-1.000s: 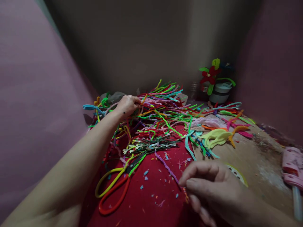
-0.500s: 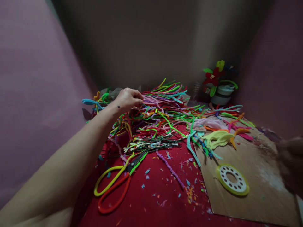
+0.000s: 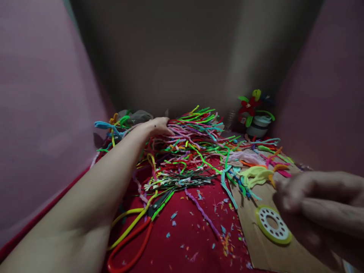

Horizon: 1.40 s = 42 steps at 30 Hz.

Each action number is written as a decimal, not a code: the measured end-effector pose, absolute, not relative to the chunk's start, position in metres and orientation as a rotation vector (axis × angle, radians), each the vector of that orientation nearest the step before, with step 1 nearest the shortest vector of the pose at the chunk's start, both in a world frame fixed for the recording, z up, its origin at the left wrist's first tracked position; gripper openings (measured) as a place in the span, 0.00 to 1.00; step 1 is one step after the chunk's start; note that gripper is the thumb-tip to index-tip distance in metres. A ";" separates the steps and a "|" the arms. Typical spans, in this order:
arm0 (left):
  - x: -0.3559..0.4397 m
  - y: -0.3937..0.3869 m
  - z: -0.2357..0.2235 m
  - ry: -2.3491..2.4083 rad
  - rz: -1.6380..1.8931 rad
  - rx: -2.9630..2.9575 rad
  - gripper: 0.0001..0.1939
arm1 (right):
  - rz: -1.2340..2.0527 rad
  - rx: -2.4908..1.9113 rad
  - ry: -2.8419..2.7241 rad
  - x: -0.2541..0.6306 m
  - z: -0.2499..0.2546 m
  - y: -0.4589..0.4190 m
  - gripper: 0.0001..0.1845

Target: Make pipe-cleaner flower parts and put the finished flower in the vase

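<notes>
My left hand (image 3: 159, 126) reaches over the far pile of colourful pipe cleaners (image 3: 196, 132). Its thumb and forefinger stand apart against the pink stems; the other fingers are hidden. My right hand (image 3: 321, 204) is raised at the right above the cardboard, slightly blurred. Its thumb and fingers are drawn together, and anything between them is too unclear to name. In front of the pile lies a bunch of thin dark wire stems with white tips (image 3: 182, 181). Below that bunch, scissors (image 3: 155, 208) with red and yellow handles lie beside a single purple pipe cleaner (image 3: 202, 213).
A yellow-rimmed white tape spool (image 3: 263, 216) rests on a cardboard sheet (image 3: 250, 242). Colourful scraps dot the red cloth (image 3: 170, 250). Looped pale yellow pipe cleaners (image 3: 257, 176) lie at the right. Behind them stand a lidded cup (image 3: 258, 127) and a red pipe-cleaner flower (image 3: 248, 106).
My right hand left the purple pipe cleaner's end, swung far right, then came back over the cardboard. My left hand's thumb and forefinger have parted, and it has lowered onto the pile.
</notes>
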<state>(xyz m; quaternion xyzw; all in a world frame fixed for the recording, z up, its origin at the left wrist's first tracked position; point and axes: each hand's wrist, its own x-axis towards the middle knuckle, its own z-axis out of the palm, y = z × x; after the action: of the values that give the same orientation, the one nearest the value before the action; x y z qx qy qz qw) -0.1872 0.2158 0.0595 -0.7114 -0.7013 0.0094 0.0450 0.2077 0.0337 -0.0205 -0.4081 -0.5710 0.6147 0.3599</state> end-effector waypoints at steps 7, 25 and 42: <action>-0.164 0.172 0.036 -1.906 0.093 -2.106 0.20 | 1.267 -0.868 -1.823 0.096 0.063 0.103 0.08; -0.137 0.104 0.009 -1.604 0.334 -2.300 0.22 | -0.083 -1.262 -2.534 0.001 0.021 0.218 0.21; -0.162 0.160 0.029 -1.836 -0.113 -2.344 0.44 | -0.404 -0.745 -2.819 0.042 -0.021 0.168 0.29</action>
<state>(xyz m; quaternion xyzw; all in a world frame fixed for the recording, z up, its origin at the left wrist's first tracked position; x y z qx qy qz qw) -0.1617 0.1600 0.0290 -0.7841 -0.6142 -0.0376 0.0810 0.0415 0.1682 -0.0212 -0.2518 -0.9530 -0.1364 0.0988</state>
